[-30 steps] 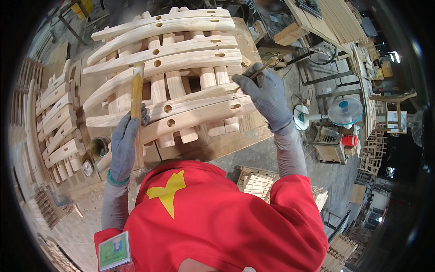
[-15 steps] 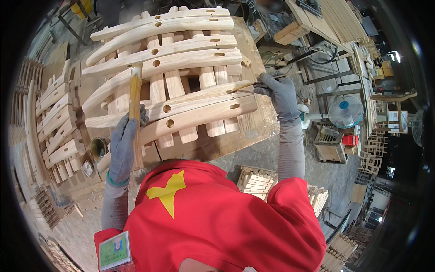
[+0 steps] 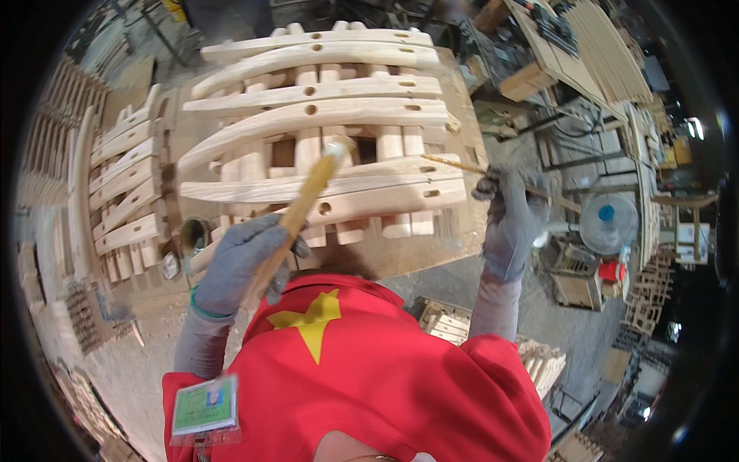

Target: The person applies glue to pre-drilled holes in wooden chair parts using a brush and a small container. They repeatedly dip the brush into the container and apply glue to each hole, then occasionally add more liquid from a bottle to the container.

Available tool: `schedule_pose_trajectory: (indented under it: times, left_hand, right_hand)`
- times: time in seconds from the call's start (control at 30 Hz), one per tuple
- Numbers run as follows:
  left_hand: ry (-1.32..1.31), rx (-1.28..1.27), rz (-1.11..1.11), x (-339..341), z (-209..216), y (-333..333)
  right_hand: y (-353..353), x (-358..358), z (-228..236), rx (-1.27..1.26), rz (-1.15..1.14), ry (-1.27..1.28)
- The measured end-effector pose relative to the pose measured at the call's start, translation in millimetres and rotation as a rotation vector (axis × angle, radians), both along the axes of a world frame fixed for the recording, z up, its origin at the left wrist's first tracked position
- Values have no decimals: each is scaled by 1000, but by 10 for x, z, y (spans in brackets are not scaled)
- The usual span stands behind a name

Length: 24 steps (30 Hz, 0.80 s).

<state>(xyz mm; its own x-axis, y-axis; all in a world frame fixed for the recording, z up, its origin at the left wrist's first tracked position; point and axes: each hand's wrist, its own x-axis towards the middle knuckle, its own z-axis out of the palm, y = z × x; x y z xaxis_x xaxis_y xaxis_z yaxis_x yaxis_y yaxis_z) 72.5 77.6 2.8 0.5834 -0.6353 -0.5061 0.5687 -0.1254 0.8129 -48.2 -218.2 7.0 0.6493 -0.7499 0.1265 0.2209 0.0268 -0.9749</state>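
Note:
My left hand [image 3: 250, 258], in a grey glove, is closed around a flat wooden stick [image 3: 312, 191]. The stick slants up to the right across the nearest curved wooden pieces, its wet, pale tip blurred. My right hand [image 3: 509, 219], gloved too and slightly blurred, grips a thin stick [image 3: 462, 165] with a glossy amber coating towards its tip. That tip points left, over the right end of a curved wooden piece [image 3: 385, 174] near a slot. In front lies another curved piece [image 3: 392, 202] with a round hole and an oval slot.
More curved pieces [image 3: 323, 112] lie across straight wooden bars on a worktable [image 3: 400, 262]. To the left are a second stack [image 3: 127, 192] and a round, dark-mouthed container [image 3: 194, 233]. A fan [image 3: 608, 219] and a wooden crate [image 3: 576, 281] stand at right.
The flat stick has swung from nearly upright to a rightward slant as my left hand moved right. The thin stick's tip has come away from the slot. The whole view has shifted.

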Motion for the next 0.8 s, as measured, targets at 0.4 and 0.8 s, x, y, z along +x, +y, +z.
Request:
schedule_pose_trajectory:
  times: [0.4, 0.8]
  left_hand:
    - [46, 16, -123, -120, 265, 128]
    - [84, 15, -111, -152, 326, 119]
  right_hand:
    - [789, 164, -158, -159, 169, -272]
    - [764, -92, -251, -527, 351, -120]
